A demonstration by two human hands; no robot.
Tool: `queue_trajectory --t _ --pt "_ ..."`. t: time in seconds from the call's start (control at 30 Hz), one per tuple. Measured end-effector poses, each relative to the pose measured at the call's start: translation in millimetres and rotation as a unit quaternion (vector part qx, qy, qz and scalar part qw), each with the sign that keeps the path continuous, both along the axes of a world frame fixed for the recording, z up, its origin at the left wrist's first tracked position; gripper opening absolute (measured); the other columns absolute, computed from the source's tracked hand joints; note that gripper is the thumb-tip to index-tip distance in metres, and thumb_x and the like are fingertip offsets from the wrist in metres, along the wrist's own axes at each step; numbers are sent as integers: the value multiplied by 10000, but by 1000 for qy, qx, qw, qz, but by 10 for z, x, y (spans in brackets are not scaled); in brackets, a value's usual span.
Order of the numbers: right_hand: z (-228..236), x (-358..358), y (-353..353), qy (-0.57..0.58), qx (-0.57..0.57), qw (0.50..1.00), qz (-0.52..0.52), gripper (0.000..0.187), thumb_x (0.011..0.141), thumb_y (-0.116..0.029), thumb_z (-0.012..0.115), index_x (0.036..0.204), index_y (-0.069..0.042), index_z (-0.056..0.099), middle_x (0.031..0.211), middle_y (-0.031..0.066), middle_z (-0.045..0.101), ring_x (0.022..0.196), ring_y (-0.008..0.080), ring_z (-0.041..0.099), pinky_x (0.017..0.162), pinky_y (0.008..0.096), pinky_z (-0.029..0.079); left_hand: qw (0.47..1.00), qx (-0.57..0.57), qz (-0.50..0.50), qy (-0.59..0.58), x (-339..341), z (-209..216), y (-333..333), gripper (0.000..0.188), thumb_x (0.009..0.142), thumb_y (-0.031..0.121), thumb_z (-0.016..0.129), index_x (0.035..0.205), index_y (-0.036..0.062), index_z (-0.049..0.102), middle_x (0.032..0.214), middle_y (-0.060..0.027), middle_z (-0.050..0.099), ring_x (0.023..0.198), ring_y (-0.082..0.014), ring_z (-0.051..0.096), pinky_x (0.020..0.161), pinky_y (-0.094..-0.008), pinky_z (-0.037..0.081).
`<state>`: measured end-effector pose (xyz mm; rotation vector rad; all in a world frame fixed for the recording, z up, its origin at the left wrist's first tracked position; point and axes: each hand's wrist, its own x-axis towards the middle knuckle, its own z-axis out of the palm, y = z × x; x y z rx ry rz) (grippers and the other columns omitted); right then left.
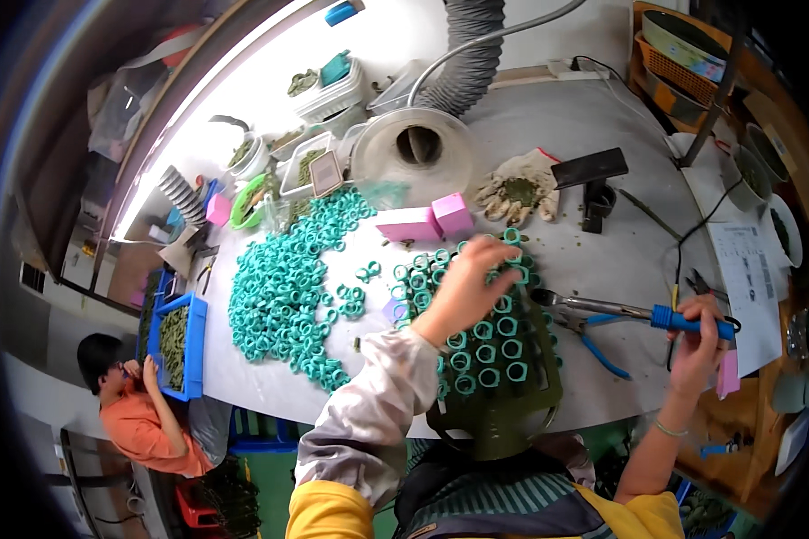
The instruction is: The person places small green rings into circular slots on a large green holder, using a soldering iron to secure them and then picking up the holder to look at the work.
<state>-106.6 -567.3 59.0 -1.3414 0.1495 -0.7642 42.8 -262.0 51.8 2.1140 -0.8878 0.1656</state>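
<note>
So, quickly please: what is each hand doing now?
Left hand: fingers touching the teal rings on the green tray.
Right hand: closed around the blue-handled soldering tool.
</note>
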Motion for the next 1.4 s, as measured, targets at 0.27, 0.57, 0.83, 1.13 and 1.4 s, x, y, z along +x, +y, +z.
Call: queue_trajectory --t 0.27,0.57,0.83,1.13,1.4 --pt "12 -36 39 12 3 1000 -9 270 930 -226 530 739 -40 565 857 64 560 754 143 571 455 235 416 851 313 418 -44 492 -512 2158 343 850 368 714 874 28 679 854 -175 681 810 -346 661 751 -434 515" --pt "70 -132 -1 16 -7 1000 -2 289 940 -237 523 761 -15 570 857 91 554 691 141 548 455 246 427 931 -125 243 241 42 76 1410 164 880 106 702 1026 32 689 901 -35 690 777 -104 629 665 -255 496" --pt "119 -143 82 -1 -16 1000 -1 267 941 -193 516 772 5 576 842 107 567 606 143 537 475 250 450 980 -55 1 192 -470 297 185 230 840 -36 671 1060 27 683 1072 -79 570 877 -173 635 751 -273 558" --pt "-46 -76 141 -23 -4 999 37 232 958 -144 503 829 20 603 862 128 598 632 158 579 528 262 490 997 27 24 66 -451 -45 -138 310 803 29 706 1108 77 684 1143 -93 653 1078 -298 568 933 -396 449" --pt "-73 -94 63 -44 -3 996 73 211 945 -109 497 812 23 593 847 121 591 671 162 569 472 261 474 998 55 24 25 -439 -51 -105 302 785 1 716 1080 61 697 1119 -112 666 1040 -321 608 910 -397 491"
